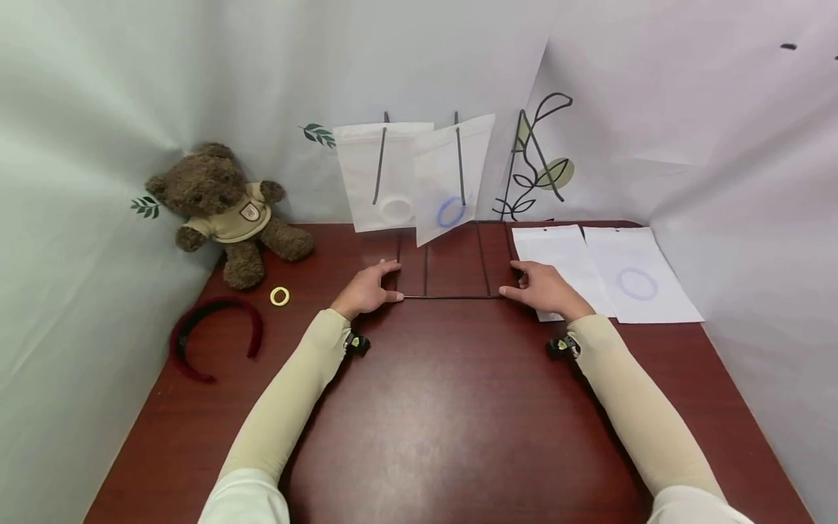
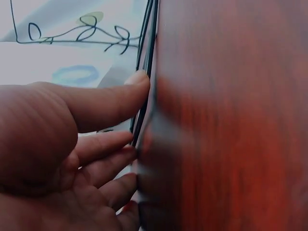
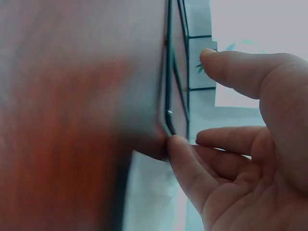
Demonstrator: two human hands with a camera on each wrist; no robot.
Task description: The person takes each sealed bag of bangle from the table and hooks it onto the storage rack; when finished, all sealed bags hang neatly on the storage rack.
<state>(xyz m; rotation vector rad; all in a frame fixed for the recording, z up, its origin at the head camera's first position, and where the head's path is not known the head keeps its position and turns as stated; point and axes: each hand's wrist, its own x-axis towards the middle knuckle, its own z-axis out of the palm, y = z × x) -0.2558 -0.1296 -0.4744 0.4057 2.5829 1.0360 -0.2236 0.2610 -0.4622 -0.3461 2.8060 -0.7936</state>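
Observation:
A black wire rack (image 1: 452,297) stands at the back of the table, its base flat on the wood. Two white bags (image 1: 386,171) hang from its hooks; one shows a pale ring and the other a blue ring (image 1: 450,212) through the front. My left hand (image 1: 368,290) is at the base's front left corner, the thumb touching the wire and the fingers extended along the side. At the front right corner is my right hand (image 1: 546,287), fingers spread, with one fingertip against the bent wire (image 3: 168,122) in the right wrist view.
On the right, two white bags (image 1: 644,255) lie flat, one with a faint blue ring inside. A brown teddy bear (image 1: 236,218) sits back left. Before it lie a yellow ring (image 1: 279,296) and a dark red headband (image 1: 257,327). White curtains surround the table.

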